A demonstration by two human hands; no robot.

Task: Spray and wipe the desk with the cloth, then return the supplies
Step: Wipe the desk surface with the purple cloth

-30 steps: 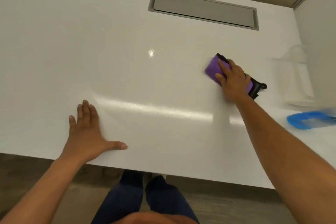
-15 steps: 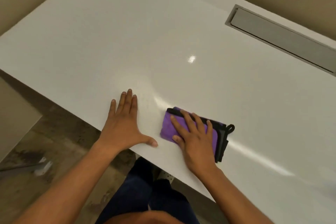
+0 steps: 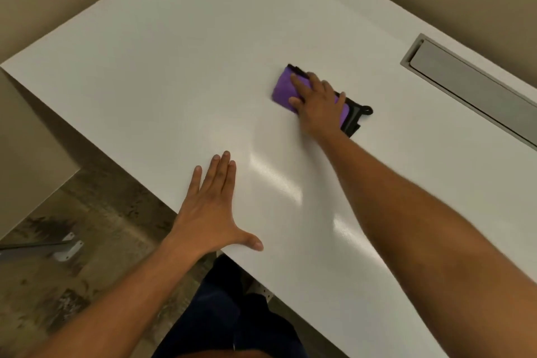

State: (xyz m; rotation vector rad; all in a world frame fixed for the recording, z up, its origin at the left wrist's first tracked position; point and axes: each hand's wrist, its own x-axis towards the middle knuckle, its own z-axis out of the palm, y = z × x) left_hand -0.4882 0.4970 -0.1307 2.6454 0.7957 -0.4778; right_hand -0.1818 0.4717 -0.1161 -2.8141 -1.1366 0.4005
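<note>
while the left hand (image 3: 213, 209) lies flat on the desk (image 3: 162, 67) near its front edge, fingers spread and grip released, the right hand (image 3: 318, 103) presses palm-down on the folded purple cloth (image 3: 283, 90), fingers extended, not clenched. cloth sits mid-desk, black trim (image 3: 356, 118) showing beside the wrist. a grey cable tray (image 3: 470, 87) lies far right.

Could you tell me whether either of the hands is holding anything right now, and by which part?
The right hand presses flat on top of the folded purple cloth, covering its middle, not gripping it. The left hand lies open on the desk, holding nothing.
</note>
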